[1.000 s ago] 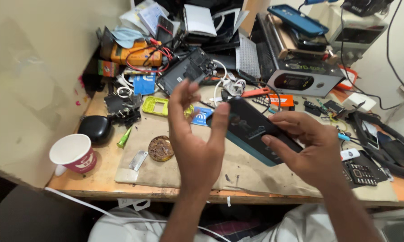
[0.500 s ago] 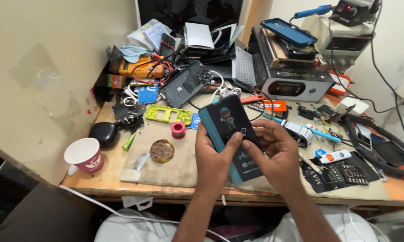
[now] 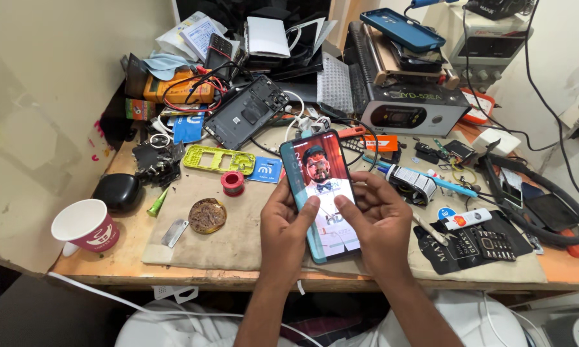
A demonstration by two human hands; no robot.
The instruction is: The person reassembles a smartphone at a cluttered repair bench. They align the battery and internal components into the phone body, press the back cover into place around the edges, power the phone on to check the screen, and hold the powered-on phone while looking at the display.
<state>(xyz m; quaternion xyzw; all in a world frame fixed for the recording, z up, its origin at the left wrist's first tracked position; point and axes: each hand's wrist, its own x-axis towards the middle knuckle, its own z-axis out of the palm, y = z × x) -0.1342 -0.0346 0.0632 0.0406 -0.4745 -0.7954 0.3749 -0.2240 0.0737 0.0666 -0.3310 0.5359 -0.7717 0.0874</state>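
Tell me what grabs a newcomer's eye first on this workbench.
The lit smartphone at centre, held between the left hand and right hand, both thumbs on its screen. Behind it lies an opened phone back among tangled wires; a red paper cup stands at the table's left edge.

The phone's (image 3: 321, 193) lower edges and back are covered by the left hand (image 3: 284, 226) and right hand (image 3: 381, 225). Both forearms run off the bottom edge. The bench's (image 3: 174, 277) right end is cut off, as is the white box (image 3: 495, 26) at top right.
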